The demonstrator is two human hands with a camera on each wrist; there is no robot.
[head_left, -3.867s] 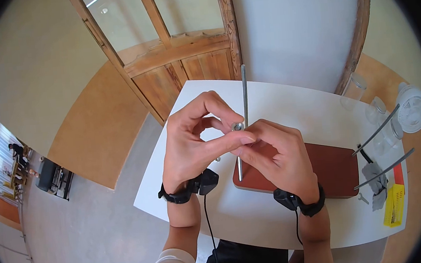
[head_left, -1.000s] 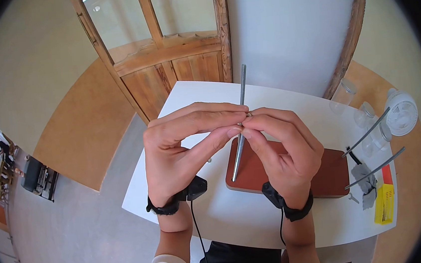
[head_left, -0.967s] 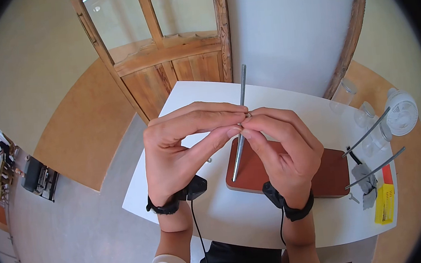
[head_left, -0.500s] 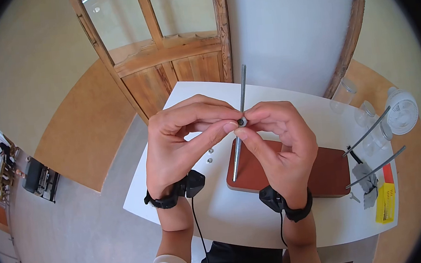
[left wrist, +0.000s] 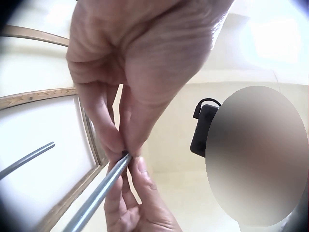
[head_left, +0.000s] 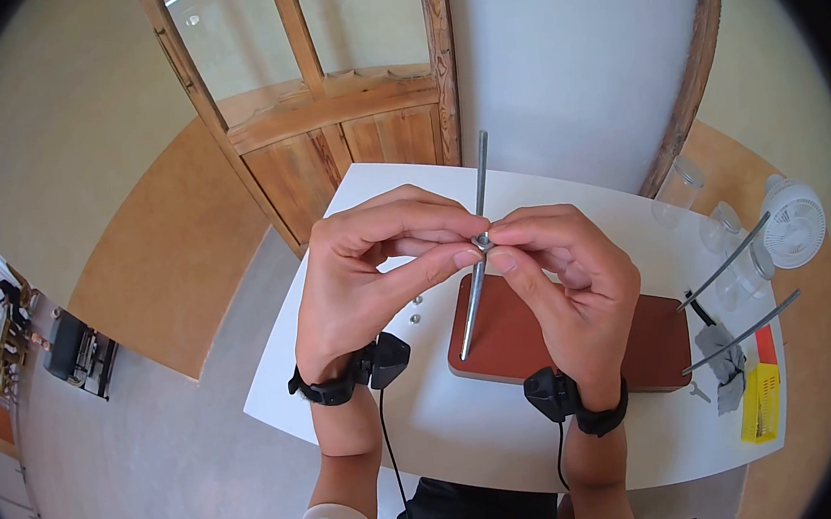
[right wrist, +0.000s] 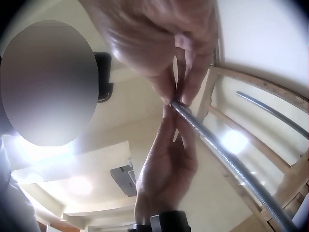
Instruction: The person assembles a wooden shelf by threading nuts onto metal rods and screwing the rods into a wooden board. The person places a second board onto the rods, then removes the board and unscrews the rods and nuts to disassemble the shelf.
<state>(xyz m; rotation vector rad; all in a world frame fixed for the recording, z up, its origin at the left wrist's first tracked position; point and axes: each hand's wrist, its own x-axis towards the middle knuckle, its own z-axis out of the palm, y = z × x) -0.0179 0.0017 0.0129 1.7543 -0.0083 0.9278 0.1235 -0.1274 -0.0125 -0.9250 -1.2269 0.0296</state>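
Observation:
Left hand (head_left: 362, 274) and right hand (head_left: 581, 289) meet fingertip to fingertip, pinching a small metal nut (head_left: 482, 241) between thumbs and fingers. The nut is at the upper end of a metal rod (head_left: 473, 309) that rises from the left corner of a red-brown board (head_left: 645, 338). Whether the nut is engaged on the rod cannot be told. In the left wrist view the threaded rod (left wrist: 99, 193) ends at the fingertips; the right wrist view shows the rod (right wrist: 227, 157) likewise. Another rod (head_left: 482, 170) stands behind the hands.
Two rods (head_left: 727, 260) slant up at the board's right end. Small nuts (head_left: 415, 319) lie on the white table (head_left: 347, 384) left of the board. To the right are glass jars (head_left: 676, 187), a white fan (head_left: 794, 221), a grey cloth (head_left: 727, 376), a wrench (head_left: 700, 393) and a yellow basket (head_left: 761, 402).
Since half a second ago, both hands have shifted slightly right and the nut has tilted between the fingertips. Earlier, the nut was held apart from the near rod's end, its hole facing the camera.

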